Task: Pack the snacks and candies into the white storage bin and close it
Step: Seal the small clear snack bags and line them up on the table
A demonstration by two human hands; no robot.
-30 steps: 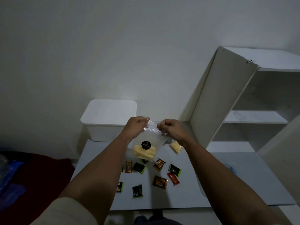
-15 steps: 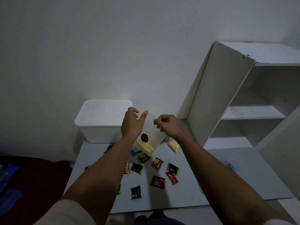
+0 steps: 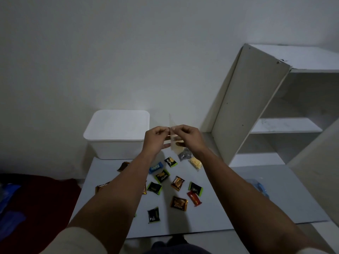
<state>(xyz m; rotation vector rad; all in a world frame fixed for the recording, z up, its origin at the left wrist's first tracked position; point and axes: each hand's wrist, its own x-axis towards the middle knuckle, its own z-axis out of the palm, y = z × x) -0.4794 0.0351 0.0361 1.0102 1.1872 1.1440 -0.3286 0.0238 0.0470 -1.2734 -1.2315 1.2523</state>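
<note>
I hold a clear snack bag [image 3: 172, 132] edge-on in the air, pinched between my left hand [image 3: 156, 138] and my right hand [image 3: 187, 137], a little right of the white storage bin [image 3: 117, 136]. The bin stands at the board's far left with its lid on. Below my hands, several small candy packets lie scattered on the grey board [image 3: 229, 204]: a blue one [image 3: 155, 167], green-edged black ones [image 3: 155, 187], orange-brown ones [image 3: 178, 203], a red one [image 3: 194, 198]. Two more clear bags lie near my right wrist, one dark [image 3: 185, 155], one yellow [image 3: 196, 163].
A white shelf unit [image 3: 286, 125] stands tilted at the right, close to the board's far corner. A dark red cloth [image 3: 36, 208] and blue plastic lie on the floor to the left. Something blue [image 3: 259, 187] peeks out beside my right forearm.
My hands have come together and turned the clear snack bag from face-on to edge-on. The view shifted, showing more packets on the left of the board.
</note>
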